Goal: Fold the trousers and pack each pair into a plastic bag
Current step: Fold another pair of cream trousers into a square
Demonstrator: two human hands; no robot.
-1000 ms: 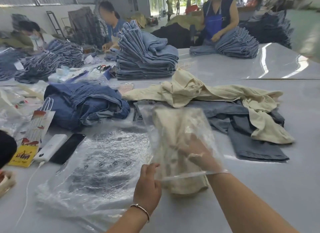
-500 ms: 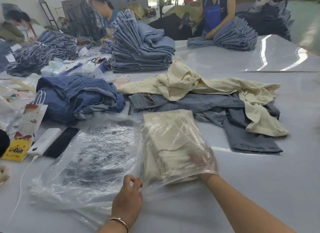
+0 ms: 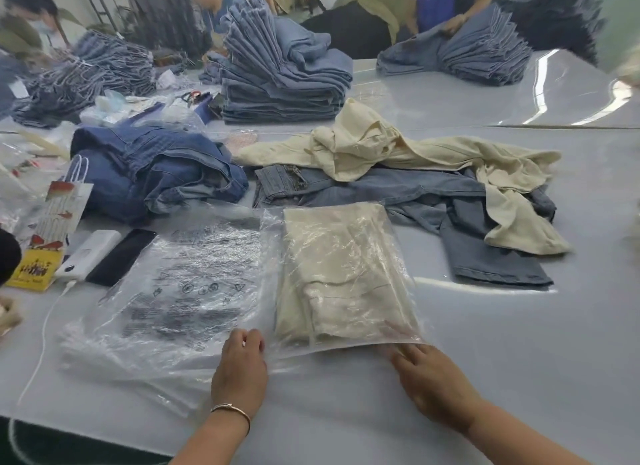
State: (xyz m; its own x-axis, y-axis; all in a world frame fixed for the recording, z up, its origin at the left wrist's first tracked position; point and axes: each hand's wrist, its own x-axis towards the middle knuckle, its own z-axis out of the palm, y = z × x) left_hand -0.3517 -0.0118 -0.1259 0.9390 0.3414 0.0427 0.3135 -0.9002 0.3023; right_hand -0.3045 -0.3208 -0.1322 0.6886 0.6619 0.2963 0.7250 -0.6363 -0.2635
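Lying flat on the table (image 3: 519, 360), the plastic bag (image 3: 346, 277) with the folded cream trousers (image 3: 332, 257) inside is no longer held up as before, and the right hand (image 3: 429, 378) has been withdrawn from it. Its fingers are now spread at the bag's open edge. That edge is pinched by the left hand (image 3: 240, 367). Print on the empty bags (image 3: 180, 291) beside it cannot be read.

open table (image 3: 485, 343) lies to the right of my right hand (image 3: 429, 381), free to pass. ahead, the bagged cream trousers (image 3: 339, 274) and, behind them, loose jeans (image 3: 485, 257) block my reach. left of my left hand (image 3: 239, 371), a stack of plastic bags (image 3: 166, 298), a phone (image 3: 121, 257) and a power bank (image 3: 90, 253) crowd the surface.
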